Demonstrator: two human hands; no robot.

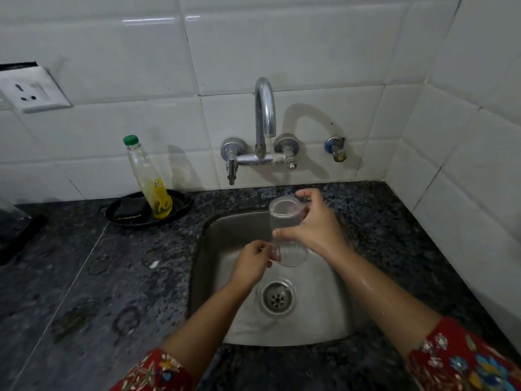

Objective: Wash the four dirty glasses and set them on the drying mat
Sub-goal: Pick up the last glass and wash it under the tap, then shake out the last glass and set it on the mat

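Observation:
A clear drinking glass (285,213) is held over the steel sink (324,314), its mouth tilted up toward the tap (265,108). A thin stream of water runs from the spout into the glass. My right hand (315,224) grips the glass around its middle, the fingers curled over the rim side. My left hand (252,263) pinches the base of the glass from the left. No other glasses appear in view. At the far left edge lies a dark mat (17,235), only partly seen.
A bottle of yellow dish soap (149,182) with a green cap stands on a black tray (180,204) beside a dark sponge (128,211), left of the sink. Wet ring marks dot the dark granite counter (112,292). White tiled walls close in behind and on the right.

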